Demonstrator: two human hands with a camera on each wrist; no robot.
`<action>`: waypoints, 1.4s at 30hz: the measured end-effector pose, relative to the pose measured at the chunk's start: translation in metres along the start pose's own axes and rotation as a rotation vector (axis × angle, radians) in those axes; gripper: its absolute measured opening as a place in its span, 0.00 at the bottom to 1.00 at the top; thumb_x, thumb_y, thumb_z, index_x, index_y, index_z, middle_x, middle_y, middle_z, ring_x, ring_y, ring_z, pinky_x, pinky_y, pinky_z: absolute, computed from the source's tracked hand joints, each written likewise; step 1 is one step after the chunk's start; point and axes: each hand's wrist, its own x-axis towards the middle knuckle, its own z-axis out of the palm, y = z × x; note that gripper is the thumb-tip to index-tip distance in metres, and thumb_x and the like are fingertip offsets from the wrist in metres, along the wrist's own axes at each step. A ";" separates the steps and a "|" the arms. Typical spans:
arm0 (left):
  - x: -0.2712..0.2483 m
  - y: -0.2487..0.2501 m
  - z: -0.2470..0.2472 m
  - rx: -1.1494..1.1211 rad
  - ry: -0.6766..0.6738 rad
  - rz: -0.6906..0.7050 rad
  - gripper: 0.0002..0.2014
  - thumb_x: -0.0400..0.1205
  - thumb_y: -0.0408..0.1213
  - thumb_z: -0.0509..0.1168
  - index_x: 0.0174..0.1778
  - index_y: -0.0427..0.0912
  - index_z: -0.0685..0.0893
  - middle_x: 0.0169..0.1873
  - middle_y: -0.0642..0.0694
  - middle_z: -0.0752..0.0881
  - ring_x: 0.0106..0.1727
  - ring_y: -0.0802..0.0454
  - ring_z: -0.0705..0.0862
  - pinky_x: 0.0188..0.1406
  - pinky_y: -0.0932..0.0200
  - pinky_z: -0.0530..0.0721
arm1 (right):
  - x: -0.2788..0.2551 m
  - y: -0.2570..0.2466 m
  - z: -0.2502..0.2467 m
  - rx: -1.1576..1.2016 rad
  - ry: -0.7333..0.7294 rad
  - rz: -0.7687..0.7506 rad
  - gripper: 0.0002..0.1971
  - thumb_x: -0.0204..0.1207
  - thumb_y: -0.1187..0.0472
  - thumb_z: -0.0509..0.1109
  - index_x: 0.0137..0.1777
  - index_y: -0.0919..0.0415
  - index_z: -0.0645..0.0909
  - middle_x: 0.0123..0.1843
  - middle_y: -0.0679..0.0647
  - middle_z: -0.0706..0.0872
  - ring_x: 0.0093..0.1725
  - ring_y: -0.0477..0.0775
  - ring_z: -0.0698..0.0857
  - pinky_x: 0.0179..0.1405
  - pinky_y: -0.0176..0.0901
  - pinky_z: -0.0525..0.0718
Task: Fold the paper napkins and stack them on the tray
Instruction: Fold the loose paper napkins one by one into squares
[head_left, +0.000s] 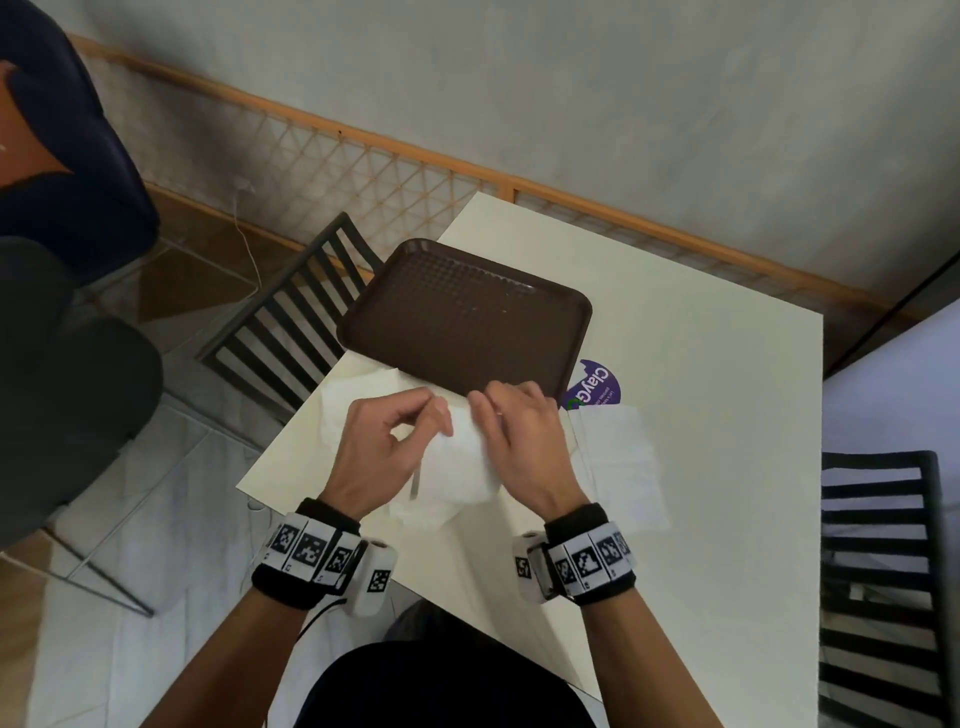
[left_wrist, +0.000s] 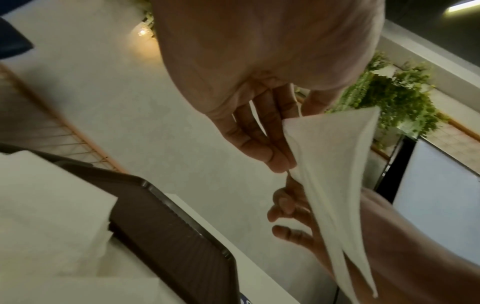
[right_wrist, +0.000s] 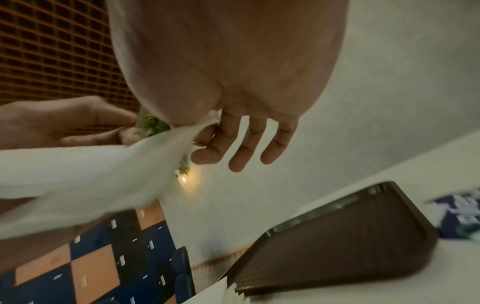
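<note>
Just on my side of the dark brown rectangular plastic tray (head_left: 462, 317), I hold one thin white paper napkin (head_left: 462, 457) up off the cream square surface (head_left: 701, 415), lifted so the sheet hangs free and its edges can be matched before I crease it. My left hand (head_left: 387, 452) pinches one upper corner between thumb and fingertips; in the left wrist view the sheet drapes down from that pinch in soft pleats. My right hand (head_left: 519, 441) pinches the neighbouring corner between thumb and forefinger, its other three fingers straight and spread clear, as the right wrist view shows. Both hands sit close together near the tray's near edge, which I judge means the two corners are being brought to meet for a first fold.

The tray carries no napkins, so I judge the stacking has not begun. It lies directly beyond my hands, a short reach for setting a folded piece down. A loose heap of white unfolded napkins (head_left: 363, 405) rests beside the tray's near left corner, and a flat white napkin sheet (head_left: 618, 462) lies off its near right corner, partly over a round purple printed sticker (head_left: 597, 387). I take both as supply kept within easy reach on either side.

The paper is limp and light; a firm pinch matters, since it would slip or tear easily.
</note>
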 end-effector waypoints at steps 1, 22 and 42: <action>-0.003 -0.004 -0.003 0.000 0.037 -0.045 0.16 0.91 0.40 0.66 0.38 0.42 0.90 0.35 0.54 0.89 0.41 0.55 0.88 0.48 0.70 0.80 | 0.001 0.004 0.003 0.073 0.019 0.048 0.16 0.97 0.51 0.62 0.44 0.43 0.68 0.36 0.38 0.73 0.41 0.42 0.72 0.44 0.40 0.67; -0.051 -0.114 0.032 0.586 -0.093 -0.364 0.21 0.78 0.43 0.83 0.65 0.54 0.86 0.70 0.51 0.68 0.68 0.49 0.65 0.72 0.52 0.69 | -0.028 0.121 0.030 -0.161 0.116 0.680 0.14 0.84 0.54 0.75 0.63 0.60 0.80 0.60 0.63 0.85 0.61 0.72 0.83 0.58 0.59 0.82; 0.028 -0.067 0.145 -0.039 -0.161 -0.436 0.10 0.85 0.46 0.78 0.52 0.45 0.88 0.45 0.53 0.95 0.46 0.61 0.92 0.48 0.61 0.89 | -0.067 0.131 -0.033 0.582 0.136 0.654 0.11 0.86 0.52 0.81 0.64 0.46 0.85 0.57 0.50 0.96 0.55 0.58 0.95 0.53 0.58 0.95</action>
